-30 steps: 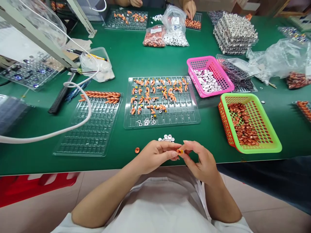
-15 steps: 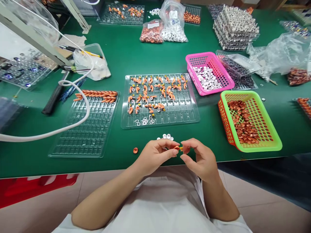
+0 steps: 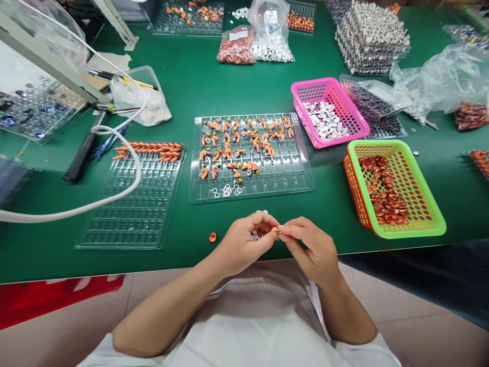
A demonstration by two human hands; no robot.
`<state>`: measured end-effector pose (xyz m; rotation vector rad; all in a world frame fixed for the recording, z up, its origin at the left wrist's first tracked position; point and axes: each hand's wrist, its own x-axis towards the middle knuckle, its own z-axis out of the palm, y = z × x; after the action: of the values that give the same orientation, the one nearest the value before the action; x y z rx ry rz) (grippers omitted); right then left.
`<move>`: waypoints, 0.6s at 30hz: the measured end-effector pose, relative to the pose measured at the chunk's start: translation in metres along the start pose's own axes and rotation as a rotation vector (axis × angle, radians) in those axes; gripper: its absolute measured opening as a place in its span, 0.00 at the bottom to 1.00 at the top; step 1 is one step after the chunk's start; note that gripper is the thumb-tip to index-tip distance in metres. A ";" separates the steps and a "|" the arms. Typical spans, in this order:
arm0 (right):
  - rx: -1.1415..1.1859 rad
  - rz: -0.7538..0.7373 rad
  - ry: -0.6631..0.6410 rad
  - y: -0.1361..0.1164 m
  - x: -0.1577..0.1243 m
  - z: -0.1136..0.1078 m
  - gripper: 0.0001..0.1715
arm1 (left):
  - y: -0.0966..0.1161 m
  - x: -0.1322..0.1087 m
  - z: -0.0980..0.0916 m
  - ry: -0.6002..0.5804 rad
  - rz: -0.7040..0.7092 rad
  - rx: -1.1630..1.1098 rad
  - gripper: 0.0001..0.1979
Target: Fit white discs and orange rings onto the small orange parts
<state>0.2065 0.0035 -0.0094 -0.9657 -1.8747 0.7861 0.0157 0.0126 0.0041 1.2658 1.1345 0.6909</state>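
Component (image 3: 275, 230), small and orange, sits at lower centre of the frame in narrow finger-pinches of my left hand (image 3: 243, 242) and right hand (image 3: 315, 250); I judge it light, stiff and possibly slippery, best gripped by its edges.

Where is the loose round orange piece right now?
In the head view, the loose round orange piece lies low, left of centre, on the green tabletop near its front edge, just left of the left hand.
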 end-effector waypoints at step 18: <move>-0.065 0.005 -0.027 0.002 -0.001 -0.002 0.16 | -0.002 0.000 -0.001 0.044 0.037 -0.023 0.07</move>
<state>0.2087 0.0043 -0.0106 -1.0043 -1.9323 0.7486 0.0141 0.0124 0.0023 1.2601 1.1380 0.7610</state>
